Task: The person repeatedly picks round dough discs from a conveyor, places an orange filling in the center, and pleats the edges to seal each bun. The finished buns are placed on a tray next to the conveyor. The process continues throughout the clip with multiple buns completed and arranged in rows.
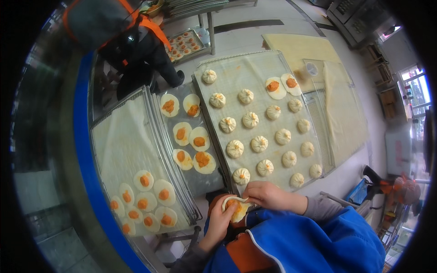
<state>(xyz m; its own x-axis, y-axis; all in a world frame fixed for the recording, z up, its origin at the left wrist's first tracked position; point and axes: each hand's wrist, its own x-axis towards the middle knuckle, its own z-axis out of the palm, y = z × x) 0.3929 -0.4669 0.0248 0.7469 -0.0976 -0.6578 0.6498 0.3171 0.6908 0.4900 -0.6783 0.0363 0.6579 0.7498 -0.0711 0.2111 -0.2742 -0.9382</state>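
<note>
seventeen pleated buns [259,144] dot a tray [248,68]; beside it, left hand [218,224] and right hand [272,194], fingers [253,189] closed, hold one filled wrapper [241,211].

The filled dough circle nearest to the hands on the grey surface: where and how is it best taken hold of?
Probably by the bare rim of the dough circle, coming low from the near side: it lies flat, open, with uncovered filling over its middle that a top grip could smear.

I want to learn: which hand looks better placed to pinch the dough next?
Probably the right hand: its fingertips are at the upper edge of the dough; the left hand supports its left side.
</note>
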